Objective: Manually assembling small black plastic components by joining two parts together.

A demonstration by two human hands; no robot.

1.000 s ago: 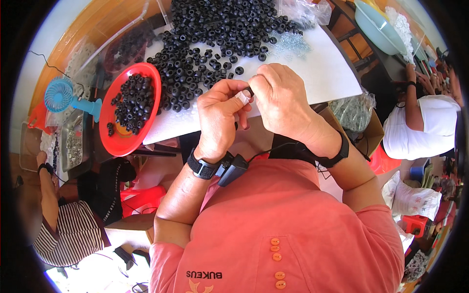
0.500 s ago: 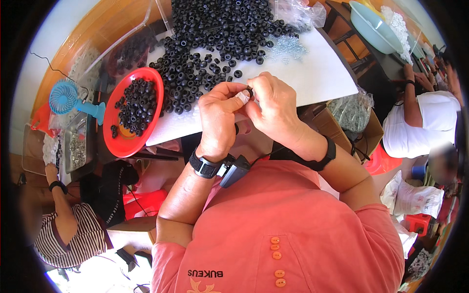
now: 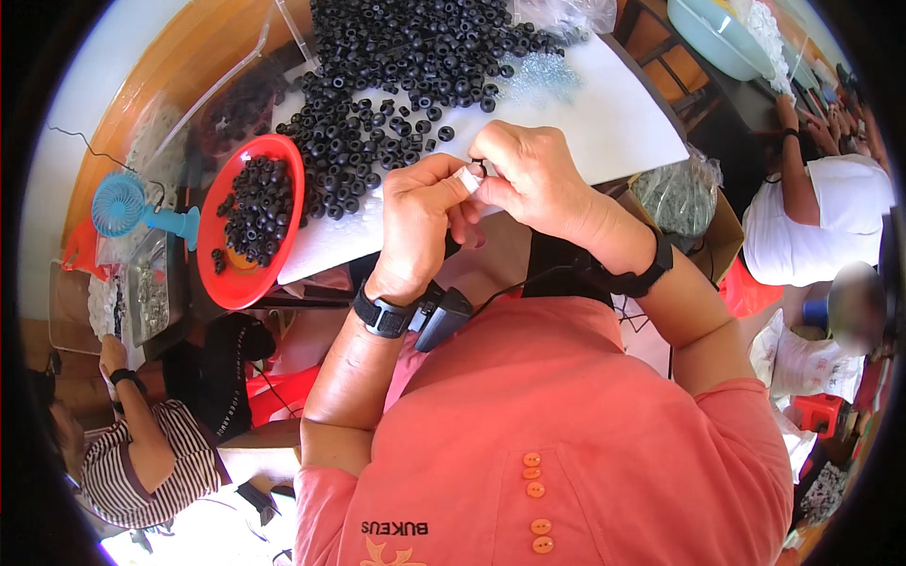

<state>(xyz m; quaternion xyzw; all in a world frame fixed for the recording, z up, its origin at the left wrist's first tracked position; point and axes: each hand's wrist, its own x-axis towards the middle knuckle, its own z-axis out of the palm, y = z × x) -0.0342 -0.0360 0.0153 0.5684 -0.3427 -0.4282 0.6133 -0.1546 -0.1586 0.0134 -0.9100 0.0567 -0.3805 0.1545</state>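
Note:
My left hand (image 3: 415,212) and my right hand (image 3: 543,179) meet fingertip to fingertip just in front of the white tabletop (image 3: 623,123). Between their pinched fingers shows a small black bead (image 3: 478,168), mostly hidden by the fingertips. White tape (image 3: 468,180) is wrapped round my left thumb. Beyond my hands spreads a large pile of black beads (image 3: 406,57), round with holes through them. A red plate (image 3: 293,179) at the table's left edge carries more black beads (image 3: 260,203). Small clear pieces (image 3: 543,77) lie right of the pile.
A blue fan (image 3: 118,203) stands left of the plate. To the right are a cardboard box (image 3: 719,236) with a clear bag (image 3: 678,189) and a pale blue basin (image 3: 717,42). Other people work at left, in a striped shirt (image 3: 156,462), and at right, in white (image 3: 812,226).
My right wrist has shifted slightly right and my right fingers have turned over the small black bead. The tabletop and plate sit a little further left in view.

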